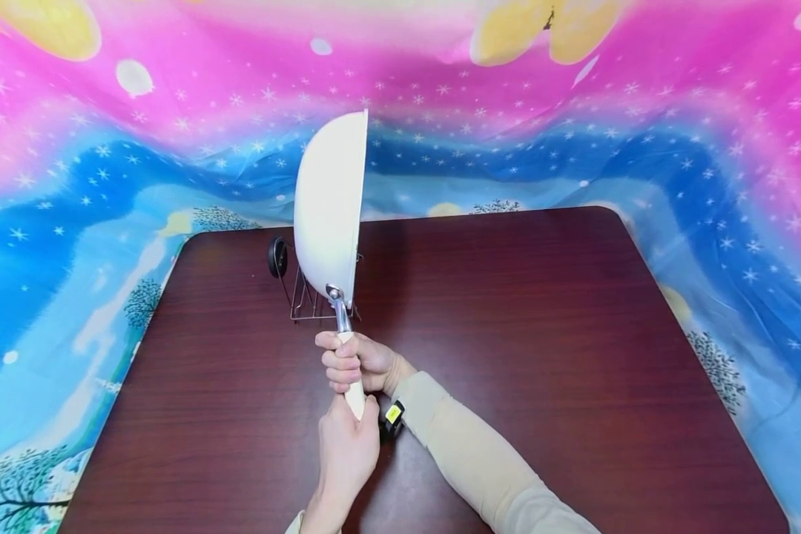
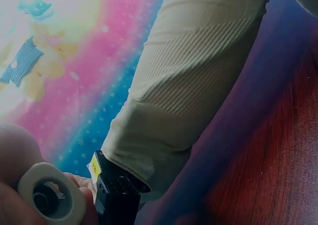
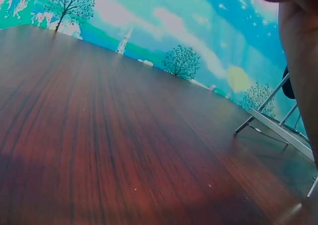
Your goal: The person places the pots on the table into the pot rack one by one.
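White pan (image 1: 330, 215) empty, both hands.

Pan (image 1: 330, 208): smooth white coating, soft sheen; neck of polished bright metal; handle (image 1: 354, 397) smooth cream plastic, matt, its butt end (image 2: 45, 193) pale and dull. Rack (image 1: 307, 300): thin bare metal wire, shiny. Bench (image 1: 541, 334): dark red-brown wood grain, smooth, glossy finish. Backdrop (image 1: 574, 126): thin printed cloth, creased, slight sheen. Sleeve (image 2: 189, 86): beige ribbed knit fabric, matt.
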The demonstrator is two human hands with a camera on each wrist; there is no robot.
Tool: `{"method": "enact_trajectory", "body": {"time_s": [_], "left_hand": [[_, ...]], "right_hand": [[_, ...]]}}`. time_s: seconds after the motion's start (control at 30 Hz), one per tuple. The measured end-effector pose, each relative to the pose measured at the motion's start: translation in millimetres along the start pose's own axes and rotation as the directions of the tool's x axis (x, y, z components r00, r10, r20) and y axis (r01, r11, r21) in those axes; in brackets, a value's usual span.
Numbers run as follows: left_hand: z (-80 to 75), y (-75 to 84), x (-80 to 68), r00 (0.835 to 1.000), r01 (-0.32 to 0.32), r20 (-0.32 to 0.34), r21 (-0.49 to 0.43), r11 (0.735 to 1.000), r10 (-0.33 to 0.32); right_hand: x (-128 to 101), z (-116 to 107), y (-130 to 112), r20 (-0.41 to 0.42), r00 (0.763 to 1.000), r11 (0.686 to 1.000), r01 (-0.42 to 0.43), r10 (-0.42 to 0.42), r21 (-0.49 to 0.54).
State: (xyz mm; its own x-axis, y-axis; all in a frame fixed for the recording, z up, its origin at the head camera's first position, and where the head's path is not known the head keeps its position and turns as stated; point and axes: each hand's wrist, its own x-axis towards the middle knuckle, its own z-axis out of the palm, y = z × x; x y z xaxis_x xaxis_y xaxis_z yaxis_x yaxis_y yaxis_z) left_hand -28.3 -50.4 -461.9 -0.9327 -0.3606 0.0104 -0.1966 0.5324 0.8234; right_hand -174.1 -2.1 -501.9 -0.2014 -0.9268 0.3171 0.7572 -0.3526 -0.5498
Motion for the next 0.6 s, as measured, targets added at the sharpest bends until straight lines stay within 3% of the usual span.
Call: {"method": "enact_trajectory", "body": {"time_s": [0.27,0.6], "left_hand": [[-14.4,2.3,-7.1,0.984,0.124,0.135,-0.068,0.990,-0.114],[-13.1,-3.6,-5.6,0.972,0.138,0.201,-0.079,0.987,-0.120]], "right_hand": [[-1.2,1.6,7.6,-0.037,0.999,0.998,-0.034,0.032,-0.056],[-6.0,-3.1,11.3,-0.055,0.998,0.996,-0.038,0.034,-0.078]]}}
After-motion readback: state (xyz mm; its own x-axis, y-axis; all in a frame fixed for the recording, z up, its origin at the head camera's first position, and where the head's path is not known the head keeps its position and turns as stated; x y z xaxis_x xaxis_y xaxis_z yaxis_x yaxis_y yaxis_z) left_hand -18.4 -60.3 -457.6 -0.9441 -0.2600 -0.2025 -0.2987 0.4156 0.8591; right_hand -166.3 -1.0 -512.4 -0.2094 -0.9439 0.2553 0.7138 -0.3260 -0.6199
